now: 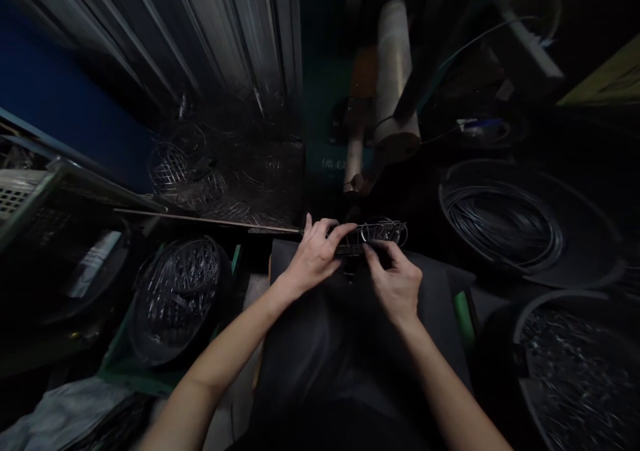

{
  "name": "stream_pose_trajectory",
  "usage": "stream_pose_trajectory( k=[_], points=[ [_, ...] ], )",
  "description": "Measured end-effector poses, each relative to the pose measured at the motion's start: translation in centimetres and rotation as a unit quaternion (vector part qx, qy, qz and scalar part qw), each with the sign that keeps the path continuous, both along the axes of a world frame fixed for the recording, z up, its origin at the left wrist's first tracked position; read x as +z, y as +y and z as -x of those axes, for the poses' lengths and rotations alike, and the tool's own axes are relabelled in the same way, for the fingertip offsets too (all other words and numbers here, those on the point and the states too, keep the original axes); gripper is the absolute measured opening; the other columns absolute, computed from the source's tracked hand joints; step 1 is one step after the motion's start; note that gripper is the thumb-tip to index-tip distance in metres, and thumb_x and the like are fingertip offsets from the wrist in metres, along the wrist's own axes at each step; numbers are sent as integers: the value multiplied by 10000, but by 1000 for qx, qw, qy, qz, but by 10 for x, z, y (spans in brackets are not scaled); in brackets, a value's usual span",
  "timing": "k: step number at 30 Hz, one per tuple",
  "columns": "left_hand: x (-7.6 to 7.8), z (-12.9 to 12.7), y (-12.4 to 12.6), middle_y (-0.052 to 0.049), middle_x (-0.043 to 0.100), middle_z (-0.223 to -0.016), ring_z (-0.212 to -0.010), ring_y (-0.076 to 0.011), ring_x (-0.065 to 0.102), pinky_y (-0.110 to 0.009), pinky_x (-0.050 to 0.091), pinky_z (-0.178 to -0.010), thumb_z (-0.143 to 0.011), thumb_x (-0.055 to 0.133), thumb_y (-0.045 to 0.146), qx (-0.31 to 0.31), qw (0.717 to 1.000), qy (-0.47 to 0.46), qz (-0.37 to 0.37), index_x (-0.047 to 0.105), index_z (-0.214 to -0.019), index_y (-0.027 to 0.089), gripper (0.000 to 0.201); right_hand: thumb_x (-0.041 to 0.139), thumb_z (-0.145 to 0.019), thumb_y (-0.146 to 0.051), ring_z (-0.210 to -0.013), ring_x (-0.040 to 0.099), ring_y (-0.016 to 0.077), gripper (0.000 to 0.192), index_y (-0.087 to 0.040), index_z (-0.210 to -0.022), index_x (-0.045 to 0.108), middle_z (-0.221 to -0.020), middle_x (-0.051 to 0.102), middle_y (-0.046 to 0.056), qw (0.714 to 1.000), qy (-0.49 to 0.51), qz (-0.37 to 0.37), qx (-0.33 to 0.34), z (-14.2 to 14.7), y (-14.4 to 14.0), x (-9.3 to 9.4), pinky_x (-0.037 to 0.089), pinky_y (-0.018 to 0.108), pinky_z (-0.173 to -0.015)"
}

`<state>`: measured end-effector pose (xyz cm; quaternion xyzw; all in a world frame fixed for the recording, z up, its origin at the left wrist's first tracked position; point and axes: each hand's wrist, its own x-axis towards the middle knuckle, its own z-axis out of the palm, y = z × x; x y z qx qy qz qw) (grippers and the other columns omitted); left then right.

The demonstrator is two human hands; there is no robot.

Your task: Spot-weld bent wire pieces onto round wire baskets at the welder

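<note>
A small wire basket or rack (pixel 387 229) of thin metal rods and rings lies crosswise in front of me. My left hand (pixel 320 247) grips its left part, with the thumb and fingers around the rods. At its near side my right hand (pixel 397 281) pinches with thumb and forefinger against the wire frame; whether a separate small piece is between those fingertips I cannot tell. Just beyond the wire frame stands a machine with a thick metal cylinder (pixel 395 71) and a thinner rod (pixel 354 164) pointing down towards it. My palms hide part of the frame.
At right stand a tub with coiled wire (pixel 500 227) and a bin of small metal pieces (pixel 575 371). On the left are a black basin of wire parts (pixel 177 291) and a green crate (pixel 115 364). Loose wire baskets (pixel 173 171) lie on the back-left bench before corrugated metal (pixel 225 37).
</note>
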<state>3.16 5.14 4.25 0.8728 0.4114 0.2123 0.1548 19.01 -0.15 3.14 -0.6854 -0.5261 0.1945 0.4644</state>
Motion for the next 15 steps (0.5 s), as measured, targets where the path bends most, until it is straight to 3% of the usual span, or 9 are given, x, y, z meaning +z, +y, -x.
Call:
stream_pose_trajectory(
  k=[6,15],
  points=[
    [0,-2,12,-70,472,-1137,-1118,-221,517,-605,219,-1115,-767,561,119,1,999,-32,-23,362,-1312,234,591,599,-846,-339,-696,636,128,179,-176,-875,666,-791,691,10,996,-40,-86,-1,2,13,-4,492,226,-699],
    [-2,-2,31,-81,470,-1133,-1118,-226,520,-624,241,-1096,-787,588,152,0,996,-62,-68,356,-1306,220,573,601,-852,-305,-719,641,132,151,-165,-873,655,-805,686,24,988,-66,-141,-2,3,32,-6,498,234,-710]
  ],
)
